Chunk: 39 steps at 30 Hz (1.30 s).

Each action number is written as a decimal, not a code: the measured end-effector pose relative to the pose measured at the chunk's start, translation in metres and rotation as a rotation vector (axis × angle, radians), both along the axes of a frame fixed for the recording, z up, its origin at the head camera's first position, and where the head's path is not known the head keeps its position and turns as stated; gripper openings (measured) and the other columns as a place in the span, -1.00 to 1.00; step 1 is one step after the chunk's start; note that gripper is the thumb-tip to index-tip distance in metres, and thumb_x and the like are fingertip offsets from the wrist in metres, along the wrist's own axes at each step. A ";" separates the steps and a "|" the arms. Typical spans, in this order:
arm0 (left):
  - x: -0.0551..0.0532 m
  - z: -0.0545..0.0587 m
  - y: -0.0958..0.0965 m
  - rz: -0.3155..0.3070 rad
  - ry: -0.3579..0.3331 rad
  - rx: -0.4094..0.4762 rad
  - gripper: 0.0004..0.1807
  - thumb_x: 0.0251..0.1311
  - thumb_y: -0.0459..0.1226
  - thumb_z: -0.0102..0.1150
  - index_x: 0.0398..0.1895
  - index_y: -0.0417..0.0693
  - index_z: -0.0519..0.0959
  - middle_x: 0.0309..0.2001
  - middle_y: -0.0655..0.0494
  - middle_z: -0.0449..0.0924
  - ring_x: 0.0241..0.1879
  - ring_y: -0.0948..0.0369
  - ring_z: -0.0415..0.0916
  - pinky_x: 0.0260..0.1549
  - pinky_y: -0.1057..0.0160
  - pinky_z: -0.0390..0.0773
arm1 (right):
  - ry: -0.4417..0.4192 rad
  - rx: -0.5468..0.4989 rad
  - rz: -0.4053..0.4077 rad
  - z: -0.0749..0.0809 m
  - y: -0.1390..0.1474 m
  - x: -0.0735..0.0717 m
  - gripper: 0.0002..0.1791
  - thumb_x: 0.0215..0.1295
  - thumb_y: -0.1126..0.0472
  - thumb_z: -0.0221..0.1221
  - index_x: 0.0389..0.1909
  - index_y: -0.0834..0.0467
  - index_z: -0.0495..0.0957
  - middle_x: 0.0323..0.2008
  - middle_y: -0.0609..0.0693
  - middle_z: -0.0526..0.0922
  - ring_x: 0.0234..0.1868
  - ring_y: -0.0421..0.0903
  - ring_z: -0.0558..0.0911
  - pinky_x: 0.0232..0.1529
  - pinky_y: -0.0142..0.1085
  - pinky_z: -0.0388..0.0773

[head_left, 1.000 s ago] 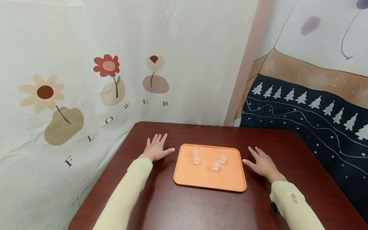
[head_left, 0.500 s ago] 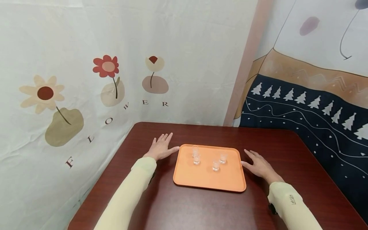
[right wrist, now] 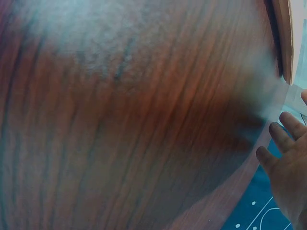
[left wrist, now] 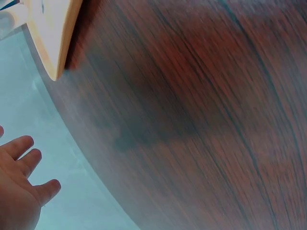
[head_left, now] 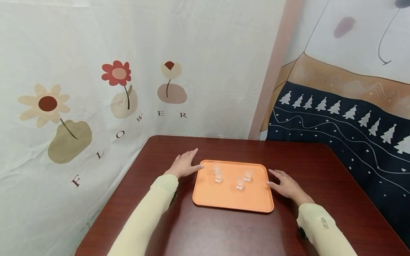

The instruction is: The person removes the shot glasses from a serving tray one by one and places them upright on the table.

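Note:
An orange rectangular tray (head_left: 221, 197) lies on the dark red-brown table and carries several small clear shot glasses (head_left: 240, 184). Two of these stand close together at the tray's back left. My left hand (head_left: 183, 166) is at the tray's far left corner, fingers spread, its thumb tip overlapping the rim in the head view. At the right rim is my right hand (head_left: 287, 185), fingers extended and thumb toward the edge. Both wrist views show the fingers apart from the tray edge (left wrist: 62, 43). Neither hand holds anything.
The wooden table (head_left: 217, 234) extends around the tray on all sides. Behind it hangs a pale flower-printed cloth (head_left: 217, 71). On the right is a dark blue cloth (head_left: 307, 131) with white trees.
Both hands have moved inward toward the tray, the left one rightward and the right one leftward. The tray and glasses stay in place.

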<state>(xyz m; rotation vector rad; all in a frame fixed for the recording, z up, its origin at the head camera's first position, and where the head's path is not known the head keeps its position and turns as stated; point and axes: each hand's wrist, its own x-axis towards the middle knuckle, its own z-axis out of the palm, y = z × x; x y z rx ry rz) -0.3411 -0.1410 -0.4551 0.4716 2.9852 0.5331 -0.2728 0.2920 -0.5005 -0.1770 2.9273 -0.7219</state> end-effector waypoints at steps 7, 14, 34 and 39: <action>0.000 0.000 0.007 -0.021 -0.015 0.061 -0.09 0.31 0.14 0.17 0.58 -0.02 0.05 0.50 -0.09 0.14 0.45 -0.09 0.10 0.35 -0.17 0.15 | -0.001 -0.006 -0.005 -0.002 0.000 0.001 -0.17 0.33 -0.23 0.18 0.44 0.21 0.30 0.38 0.43 0.20 0.35 0.43 0.23 0.23 0.37 0.18; 0.006 -0.006 0.015 0.010 -0.090 0.188 -0.14 0.31 0.08 0.21 0.56 0.02 0.10 0.48 -0.08 0.19 0.44 -0.07 0.15 0.33 -0.14 0.21 | -0.014 -0.006 0.007 -0.006 0.001 0.007 -0.23 0.34 -0.21 0.19 0.39 0.22 0.36 0.35 0.43 0.25 0.32 0.42 0.27 0.21 0.36 0.22; 0.004 -0.017 0.033 -0.043 -0.139 0.389 -0.29 0.36 -0.10 0.22 0.50 -0.08 0.23 0.31 -0.16 0.40 0.30 -0.05 0.35 0.20 -0.07 0.40 | -0.008 0.011 0.018 0.000 0.001 0.010 -0.34 0.38 -0.13 0.18 0.39 0.14 0.40 0.33 0.43 0.28 0.30 0.44 0.28 0.18 0.38 0.23; 0.002 -0.022 0.036 -0.040 -0.132 0.425 -0.34 0.36 -0.14 0.23 0.46 -0.12 0.29 0.27 -0.17 0.45 0.24 -0.06 0.40 0.15 -0.07 0.44 | -0.004 0.017 0.034 0.001 0.000 0.010 -0.35 0.39 -0.10 0.18 0.38 0.14 0.41 0.33 0.44 0.28 0.30 0.46 0.27 0.18 0.39 0.22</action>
